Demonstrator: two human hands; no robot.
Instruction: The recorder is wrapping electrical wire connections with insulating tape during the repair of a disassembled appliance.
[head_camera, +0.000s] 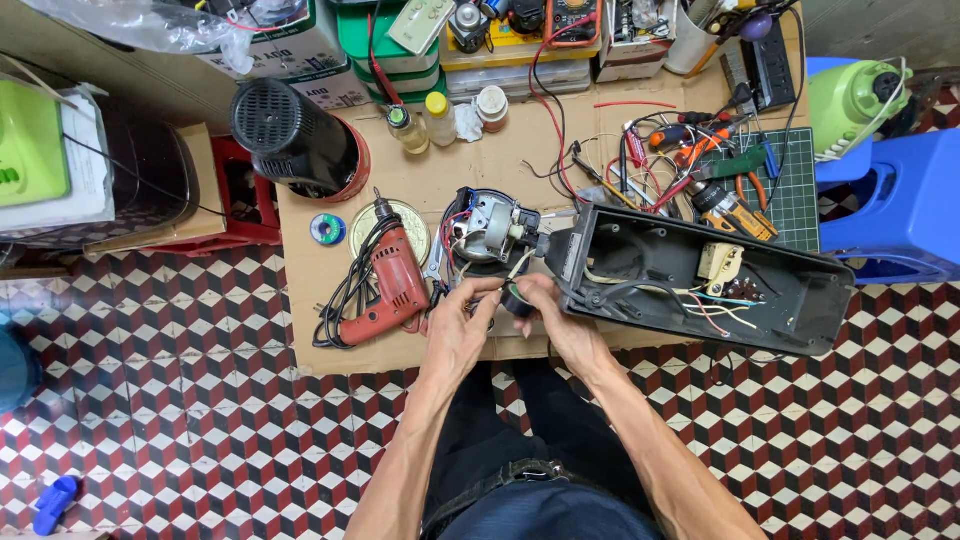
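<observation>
Both hands are pinching one small black tape roll (517, 301) between them, left hand (458, 335) just left, right hand (562, 322) just right, fingers closed narrowly on it, below the grey motor (490, 228).

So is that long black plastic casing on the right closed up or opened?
Opened. The long black plastic casing lies with its hollow side up, so the coloured wires and a small cream part inside show.

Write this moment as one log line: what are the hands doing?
left hand: holds black tape roll | right hand: on same roll | nearby: small motor, open black casing, red drill
</observation>
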